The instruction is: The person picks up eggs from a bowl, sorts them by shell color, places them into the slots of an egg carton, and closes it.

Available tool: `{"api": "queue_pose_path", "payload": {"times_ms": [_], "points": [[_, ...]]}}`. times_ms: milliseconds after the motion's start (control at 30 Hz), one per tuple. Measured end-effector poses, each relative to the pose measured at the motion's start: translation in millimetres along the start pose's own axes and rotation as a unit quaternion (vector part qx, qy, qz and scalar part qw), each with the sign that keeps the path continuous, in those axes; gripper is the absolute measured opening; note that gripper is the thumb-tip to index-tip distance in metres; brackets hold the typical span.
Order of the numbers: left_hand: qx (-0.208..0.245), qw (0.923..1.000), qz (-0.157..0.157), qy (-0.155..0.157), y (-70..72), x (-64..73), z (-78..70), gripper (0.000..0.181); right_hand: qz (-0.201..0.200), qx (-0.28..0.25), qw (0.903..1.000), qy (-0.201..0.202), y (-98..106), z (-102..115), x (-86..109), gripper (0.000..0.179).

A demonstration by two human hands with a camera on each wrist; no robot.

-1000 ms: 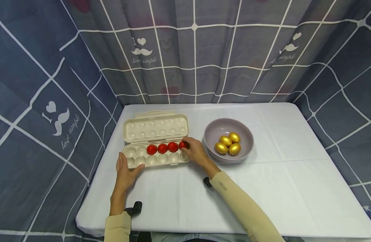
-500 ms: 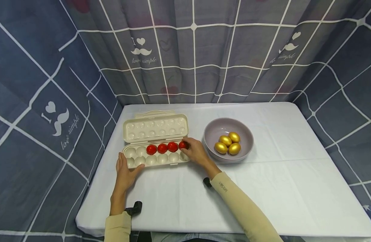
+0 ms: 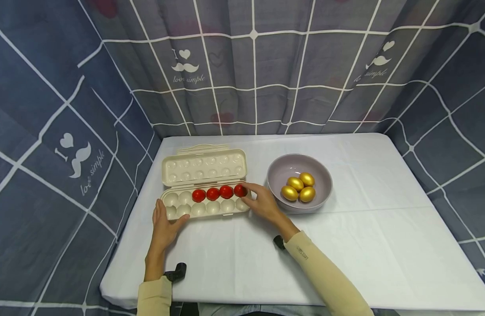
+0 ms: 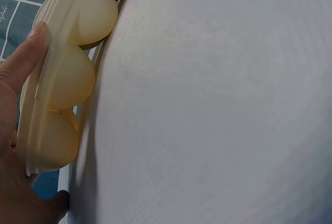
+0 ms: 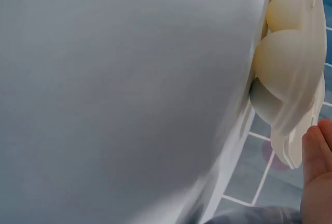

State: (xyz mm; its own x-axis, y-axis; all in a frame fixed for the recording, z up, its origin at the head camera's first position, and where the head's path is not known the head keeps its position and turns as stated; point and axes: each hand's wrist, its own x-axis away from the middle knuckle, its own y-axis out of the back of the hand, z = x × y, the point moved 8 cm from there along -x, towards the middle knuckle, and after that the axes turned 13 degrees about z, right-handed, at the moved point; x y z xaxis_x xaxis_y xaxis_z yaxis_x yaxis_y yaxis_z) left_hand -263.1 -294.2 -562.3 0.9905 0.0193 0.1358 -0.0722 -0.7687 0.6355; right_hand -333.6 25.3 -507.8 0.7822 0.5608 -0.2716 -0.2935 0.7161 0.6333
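Note:
A cream plastic egg carton (image 3: 226, 213) lies open on the table, its lid (image 3: 204, 166) folded back. Several red eggs (image 3: 213, 194) fill the right part of its rear row; the other visible cups are bare. My left hand (image 3: 165, 230) grips the carton's near left corner, thumb along the front and fingers at the left end. In the left wrist view the thumb (image 4: 31, 47) touches the rim. My right hand (image 3: 264, 204) is at the carton's right end, its index finger and thumb parted right beside the rightmost red egg (image 3: 240, 190), which sits in its cup.
A mauve bowl (image 3: 271, 186) with several golden eggs (image 3: 289, 193) stands right of the carton, close behind my right hand. White cloth covers the table (image 3: 368, 250). Dark checked curtains (image 3: 278, 66) hang around the back and sides.
My right fingers have spread and drawn back slightly to the right from the rightmost red egg, which shows more fully. The left hand and carton keep their place.

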Motion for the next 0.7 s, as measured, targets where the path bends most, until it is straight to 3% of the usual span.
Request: {"api": "queue_pose_path", "payload": {"times_ms": [100, 333, 533, 700], "points": [[0.0, 1.0, 0.002, 0.005, 0.2, 0.0, 1.4, 0.121, -0.005, 0.015, 0.9996, 0.021, 6, 5, 9.0, 0.043], [0.008, 0.9999, 0.008, 0.006, -1.4, -1.2, -0.1, 0.12, -0.033, -0.014, 0.9982, 0.048, 26, 12, 28.9, 0.044], [0.008, 0.9999, 0.009, 0.008, -0.5, -0.9, -0.4, 0.119, -0.057, -0.078, 0.9951, 0.022, 51, 9, 44.0, 0.042], [0.013, 0.9998, 0.01, 0.01, 0.0, -0.5, -0.2, 0.12, -0.052, -0.155, 0.9866, -0.006, 66, 7, 53.7, 0.041]]}}
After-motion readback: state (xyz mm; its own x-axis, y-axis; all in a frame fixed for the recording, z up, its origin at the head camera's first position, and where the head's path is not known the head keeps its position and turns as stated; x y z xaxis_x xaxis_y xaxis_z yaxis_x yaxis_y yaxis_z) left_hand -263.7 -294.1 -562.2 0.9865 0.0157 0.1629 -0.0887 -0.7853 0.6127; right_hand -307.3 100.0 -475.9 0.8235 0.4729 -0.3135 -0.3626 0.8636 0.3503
